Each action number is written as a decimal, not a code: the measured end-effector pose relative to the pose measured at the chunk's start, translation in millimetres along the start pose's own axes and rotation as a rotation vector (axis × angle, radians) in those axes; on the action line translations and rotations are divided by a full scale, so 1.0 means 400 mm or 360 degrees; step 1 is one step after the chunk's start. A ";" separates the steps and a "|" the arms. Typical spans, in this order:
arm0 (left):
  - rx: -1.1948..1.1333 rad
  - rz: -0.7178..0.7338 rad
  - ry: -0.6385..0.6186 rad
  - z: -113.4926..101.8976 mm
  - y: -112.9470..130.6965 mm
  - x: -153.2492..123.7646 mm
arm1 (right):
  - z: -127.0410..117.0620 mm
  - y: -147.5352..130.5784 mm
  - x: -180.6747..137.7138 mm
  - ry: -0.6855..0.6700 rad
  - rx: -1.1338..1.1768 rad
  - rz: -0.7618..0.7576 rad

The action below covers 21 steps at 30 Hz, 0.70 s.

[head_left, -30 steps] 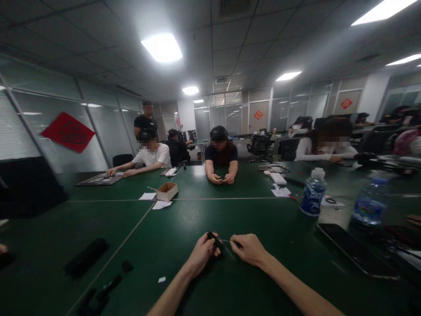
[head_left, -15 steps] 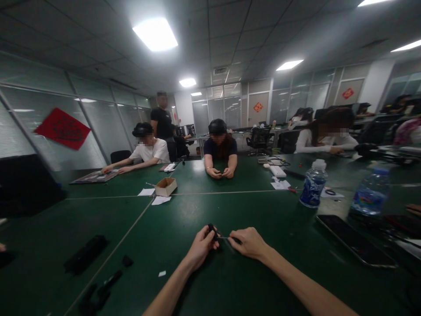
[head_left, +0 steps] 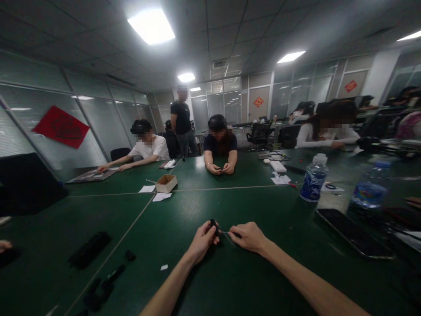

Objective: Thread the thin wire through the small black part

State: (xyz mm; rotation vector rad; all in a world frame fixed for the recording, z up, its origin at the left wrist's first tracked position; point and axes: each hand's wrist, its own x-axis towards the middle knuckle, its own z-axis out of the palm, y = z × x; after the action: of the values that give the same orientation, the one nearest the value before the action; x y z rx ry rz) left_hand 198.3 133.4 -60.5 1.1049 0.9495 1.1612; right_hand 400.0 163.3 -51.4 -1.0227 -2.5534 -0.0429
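My left hand [head_left: 202, 241] is closed around a small black part [head_left: 213, 224] held just above the green table [head_left: 269, 210]. My right hand [head_left: 247, 236] is closed in a pinch on a thin metal tool [head_left: 224, 232] whose tip reaches the black part. The two hands sit close together near the table's front middle. What the tool is exactly is too small to tell.
Black parts [head_left: 88, 249] and a scrap of paper [head_left: 163, 267] lie at the front left. A phone [head_left: 353, 232] and two water bottles [head_left: 314, 177] stand at the right. A cardboard box [head_left: 166, 183] sits mid-table. Other people sit across; one stands behind.
The view has tilted up slightly, so my hands sit a little higher in frame. The standing person at the back has walked to the right. My grip on both things is unchanged.
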 end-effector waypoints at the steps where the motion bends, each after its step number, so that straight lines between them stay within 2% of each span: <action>1: 0.0029 0.0001 0.0005 0.000 -0.001 0.000 | 0.003 0.000 -0.001 0.0007 -0.0035 -0.0010; 9: 0.0220 -0.0020 -0.0044 0.001 0.009 -0.006 | 0.003 -0.004 -0.009 0.0025 -0.0141 -0.0051; 14: 0.0217 -0.0108 -0.0076 0.002 0.021 -0.006 | -0.003 -0.009 -0.008 0.0001 -0.0133 -0.0052; 21: 0.0200 -0.0103 -0.0080 -0.001 0.021 0.001 | -0.002 -0.016 -0.005 0.0031 -0.0098 0.0009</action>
State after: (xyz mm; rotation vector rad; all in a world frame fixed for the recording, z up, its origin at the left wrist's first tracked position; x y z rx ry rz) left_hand 196.1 134.3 -52.4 1.1894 1.0230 1.0281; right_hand 397.3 157.3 -50.7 -1.0473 -2.5460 -0.1299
